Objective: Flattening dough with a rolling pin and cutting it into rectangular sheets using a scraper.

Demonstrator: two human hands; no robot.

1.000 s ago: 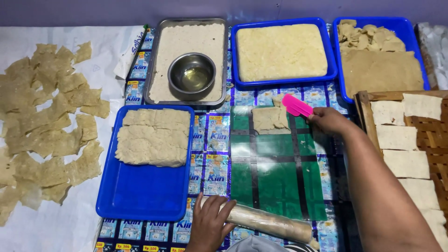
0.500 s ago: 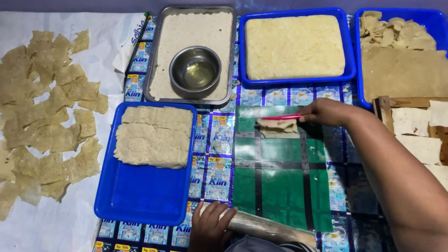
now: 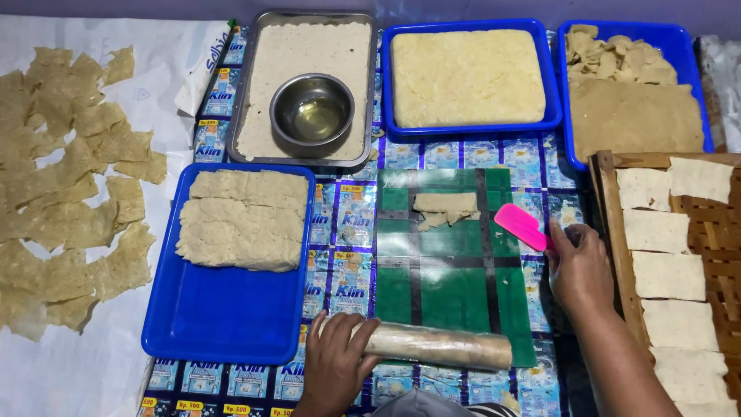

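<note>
My right hand (image 3: 579, 270) holds a pink plastic scraper (image 3: 521, 225) at the right edge of a green plastic sheet (image 3: 451, 286). A small flat piece of beige dough (image 3: 444, 208) lies on the upper part of that sheet, left of the scraper and apart from it. My left hand (image 3: 336, 363) grips the left end of a plastic-wrapped rolling pin (image 3: 440, 346) lying across the sheet's near edge.
A blue tray (image 3: 224, 316) with a slab of dough sits to the left. At the back stand a metal tray (image 3: 305, 31) with a steel bowl (image 3: 312, 112), and two blue trays (image 3: 467, 123) (image 3: 571, 154). A woven rack (image 3: 610, 216) holds cut rectangles at right. Thin torn sheets (image 3: 69, 193) lie at far left.
My right hand has drawn back to the right with the scraper, leaving the dough piece on the green sheet. My left hand stays on the rolling pin.
</note>
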